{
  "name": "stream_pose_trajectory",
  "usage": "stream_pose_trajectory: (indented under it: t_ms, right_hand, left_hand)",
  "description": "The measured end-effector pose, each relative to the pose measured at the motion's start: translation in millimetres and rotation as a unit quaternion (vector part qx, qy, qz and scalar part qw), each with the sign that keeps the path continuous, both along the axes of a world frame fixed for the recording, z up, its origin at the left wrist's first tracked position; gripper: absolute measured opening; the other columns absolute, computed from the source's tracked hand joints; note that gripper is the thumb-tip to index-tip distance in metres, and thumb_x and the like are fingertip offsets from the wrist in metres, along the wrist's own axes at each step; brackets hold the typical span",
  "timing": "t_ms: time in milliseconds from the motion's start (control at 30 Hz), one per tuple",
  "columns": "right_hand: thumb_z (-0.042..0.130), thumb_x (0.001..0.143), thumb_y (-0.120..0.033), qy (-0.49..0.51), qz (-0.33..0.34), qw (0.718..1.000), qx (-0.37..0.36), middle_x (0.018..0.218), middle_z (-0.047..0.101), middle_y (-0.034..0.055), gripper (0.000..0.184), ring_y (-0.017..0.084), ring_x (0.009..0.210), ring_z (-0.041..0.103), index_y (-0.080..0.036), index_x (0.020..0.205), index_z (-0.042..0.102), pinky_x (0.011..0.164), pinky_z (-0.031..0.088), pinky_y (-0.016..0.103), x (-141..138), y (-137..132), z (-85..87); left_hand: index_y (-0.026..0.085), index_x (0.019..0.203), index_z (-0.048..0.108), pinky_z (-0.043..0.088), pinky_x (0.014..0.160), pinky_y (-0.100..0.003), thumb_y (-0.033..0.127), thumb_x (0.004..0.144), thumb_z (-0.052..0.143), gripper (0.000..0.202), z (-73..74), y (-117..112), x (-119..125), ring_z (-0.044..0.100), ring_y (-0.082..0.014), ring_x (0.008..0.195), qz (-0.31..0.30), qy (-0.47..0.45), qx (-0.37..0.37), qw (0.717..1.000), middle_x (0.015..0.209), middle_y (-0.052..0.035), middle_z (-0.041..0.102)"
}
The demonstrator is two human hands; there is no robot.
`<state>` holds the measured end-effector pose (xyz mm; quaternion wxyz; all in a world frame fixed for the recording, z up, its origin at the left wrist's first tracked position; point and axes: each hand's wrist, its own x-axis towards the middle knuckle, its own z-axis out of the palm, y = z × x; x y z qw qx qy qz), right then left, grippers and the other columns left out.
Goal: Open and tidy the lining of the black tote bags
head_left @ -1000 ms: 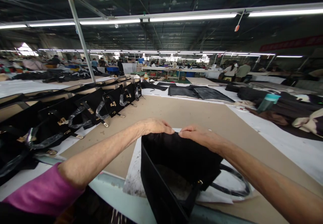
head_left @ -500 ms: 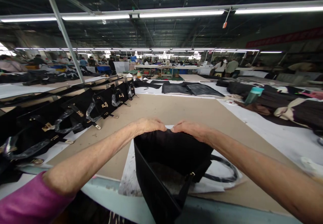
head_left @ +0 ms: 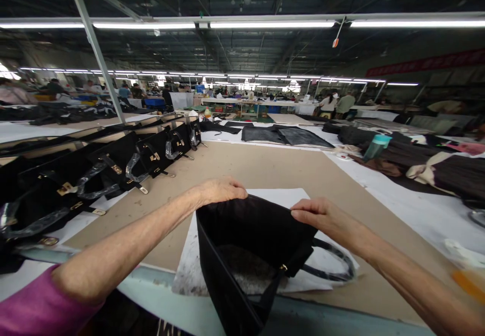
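Observation:
An open black handbag (head_left: pixel 246 245) stands in front of me on a white sheet (head_left: pixel 273 197) laid over brown board (head_left: pixel 261 166). My left hand (head_left: pixel 222 190) curls over the far rim of the bag at its left end, fingers closed on the edge. My right hand (head_left: pixel 322 214) pinches the same rim further right, near the bag's corner. The bag's black handle (head_left: pixel 333 270) lies on the sheet to the right. The inside of the bag shows a grey bottom.
A row of several finished black handbags (head_left: pixel 125 164) with gold fittings and wrapped handles lines the left side. Black cut pieces (head_left: pixel 284 135) lie at the far end. A teal bottle (head_left: pixel 377 146) and dark fabric sit on the right. Other people work at distant tables.
My right hand has slid right along the bag's rim, away from my left hand; the two were touching before. More of the white sheet shows behind the bag.

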<state>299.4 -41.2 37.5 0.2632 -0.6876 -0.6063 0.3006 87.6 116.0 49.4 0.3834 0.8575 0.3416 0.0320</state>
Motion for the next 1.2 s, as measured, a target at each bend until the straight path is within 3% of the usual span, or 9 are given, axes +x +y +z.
stream_pose_trajectory:
  t_ms: [200, 333, 500, 667, 933, 1067, 1200]
  right_hand:
    - [0.037, 0.080, -0.033, -0.191, -0.015, 0.978, 0.085, 0.067, 0.054, -0.0001, 0.026, 0.013, 0.063, 0.047, -0.019, 0.066, 0.055, 0.058, 0.034, 0.024, -8, 7, 0.4]
    - [0.033, 0.083, -0.031, -0.254, -0.004, 0.960, 0.113, 0.068, 0.052, 0.0013, 0.031, 0.013, 0.064, 0.047, -0.019, 0.064, 0.054, 0.061, 0.033, 0.025, -12, 5, 1.3]
    - [0.028, 0.086, -0.036, -0.239, -0.007, 0.959, 0.151, 0.073, 0.052, 0.0017, 0.036, 0.013, 0.065, 0.048, -0.019, 0.072, 0.056, 0.062, 0.034, 0.024, -9, 2, -9.4]
    - [0.033, 0.084, -0.040, -0.258, 0.005, 0.954, 0.152, 0.068, 0.053, 0.0003, 0.036, 0.012, 0.061, 0.047, -0.020, 0.066, 0.057, 0.060, 0.033, 0.023, -7, 10, -7.5]
    - [0.040, 0.078, -0.033, -0.264, -0.011, 0.962, 0.075, 0.051, 0.046, -0.0031, 0.027, 0.010, 0.050, 0.042, -0.020, 0.059, 0.054, 0.050, 0.026, 0.022, -39, 40, 6.8]
    - [0.040, 0.079, -0.030, -0.241, 0.008, 0.969, 0.061, 0.056, 0.054, -0.0019, 0.027, 0.011, 0.053, 0.046, -0.019, 0.061, 0.056, 0.051, 0.028, 0.022, -52, 51, 9.5]
    - [0.038, 0.080, -0.024, -0.221, 0.057, 0.971, 0.073, 0.072, 0.063, 0.0003, 0.022, 0.013, 0.066, 0.054, -0.021, 0.077, 0.060, 0.057, 0.032, 0.022, -57, 58, 9.5]
  left_hand:
    - [0.015, 0.069, 0.063, 0.029, 0.045, -0.019, 0.042, 0.066, 0.049, 0.031, 0.6, -3, -1, 0.039, -0.0077, 0.046, -0.014, -0.005, -0.012, 1.000, 0.053, 0.0033, 0.049]
    - [0.015, 0.074, 0.064, 0.030, 0.046, -0.019, 0.043, 0.067, 0.048, 0.033, 0.8, -4, 0, 0.039, -0.0080, 0.048, -0.028, -0.023, -0.011, 0.999, 0.056, 0.0028, 0.050]
    - [0.015, 0.079, 0.064, 0.031, 0.048, -0.019, 0.045, 0.069, 0.047, 0.036, -3.2, -1, -1, 0.040, -0.0084, 0.050, -0.036, -0.035, 0.002, 0.999, 0.059, 0.0017, 0.051]
    - [0.013, 0.072, 0.061, 0.029, 0.047, -0.018, 0.044, 0.071, 0.045, 0.034, -1.3, -6, -3, 0.036, -0.0075, 0.049, -0.054, -0.044, 0.028, 0.997, 0.055, 0.0031, 0.045]
    - [0.013, 0.058, 0.053, 0.025, 0.045, -0.018, 0.035, 0.076, 0.039, 0.032, 2.3, -14, 1, 0.030, -0.0068, 0.047, -0.071, -0.040, 0.130, 0.988, 0.049, 0.0043, 0.031]
    - [0.013, 0.055, 0.052, 0.024, 0.045, -0.019, 0.032, 0.077, 0.039, 0.032, -1.2, -14, 2, 0.030, -0.0067, 0.047, -0.070, -0.037, 0.180, 0.981, 0.048, 0.0039, 0.032]
    - [0.013, 0.052, 0.052, 0.024, 0.045, -0.019, 0.026, 0.077, 0.039, 0.031, -1.0, -18, 4, 0.029, -0.0065, 0.045, -0.063, -0.016, 0.246, 0.967, 0.045, 0.0030, 0.034]
